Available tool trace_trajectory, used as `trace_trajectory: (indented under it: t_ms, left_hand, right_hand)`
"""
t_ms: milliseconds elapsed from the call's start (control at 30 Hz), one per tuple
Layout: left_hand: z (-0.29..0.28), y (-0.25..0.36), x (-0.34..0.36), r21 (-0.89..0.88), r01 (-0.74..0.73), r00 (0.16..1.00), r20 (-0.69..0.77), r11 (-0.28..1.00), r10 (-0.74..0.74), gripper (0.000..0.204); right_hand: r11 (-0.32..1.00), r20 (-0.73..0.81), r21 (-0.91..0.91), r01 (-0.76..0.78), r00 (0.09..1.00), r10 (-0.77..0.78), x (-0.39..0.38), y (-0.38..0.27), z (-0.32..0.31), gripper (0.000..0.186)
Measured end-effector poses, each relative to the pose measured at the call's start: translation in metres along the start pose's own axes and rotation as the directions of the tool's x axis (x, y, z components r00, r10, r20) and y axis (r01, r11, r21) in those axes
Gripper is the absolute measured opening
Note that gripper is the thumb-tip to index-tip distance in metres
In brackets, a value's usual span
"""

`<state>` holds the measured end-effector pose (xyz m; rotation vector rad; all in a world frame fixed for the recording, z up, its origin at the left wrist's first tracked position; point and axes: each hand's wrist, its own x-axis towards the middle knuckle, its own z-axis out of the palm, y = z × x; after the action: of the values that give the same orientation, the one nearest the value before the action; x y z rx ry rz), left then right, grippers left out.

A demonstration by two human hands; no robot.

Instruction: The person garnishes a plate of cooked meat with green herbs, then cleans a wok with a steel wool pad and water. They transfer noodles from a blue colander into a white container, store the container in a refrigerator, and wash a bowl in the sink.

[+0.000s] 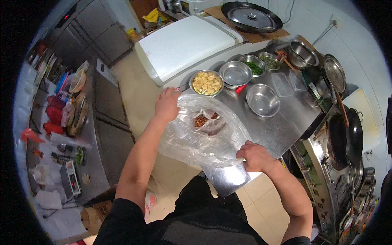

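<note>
A large clear plastic bag point(220, 151) is spread wide over the near end of the steel table, its mouth facing up. Small reddish-brown pieces point(201, 121), perhaps beans or peanuts, lie deep in it; their exact kind is too small to tell. My left hand point(167, 105) is closed on the bag's far left rim, close to a steel bowl of sliced yellowish food point(207, 83). At the near right, my right hand point(256, 157) pinches the opposite rim, with the fingers curled round the film.
Beyond the bag stand a steel bowl point(263, 100), a bowl of chopped greens point(253, 65) and clear plastic containers point(281, 85). A white chest freezer point(188, 47) borders the table. Woks point(347, 139) and a stove are at right; a counter with a scale point(70, 179) is at left.
</note>
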<state>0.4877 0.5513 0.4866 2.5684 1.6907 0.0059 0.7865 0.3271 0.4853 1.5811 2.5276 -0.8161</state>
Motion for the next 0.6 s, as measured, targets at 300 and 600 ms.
trace_trajectory:
  t_ms: [300, 600]
  left_hand:
    - [0.002, -0.096, 0.005, 0.025, -0.568, 0.820, -0.065, 0.822, 0.569, 0.028]
    - [-0.088, -0.095, 0.028, -0.822, -0.264, 0.959, -0.167, 0.504, 0.230, 0.011]
  right_hand:
    - [0.975, -0.499, -0.210, -0.073, 0.866, -0.043, -0.029, -0.048, -0.064, 0.027]
    - [0.924, -0.762, -0.156, -0.349, 0.638, 0.112, -0.020, -0.103, -0.106, 0.029]
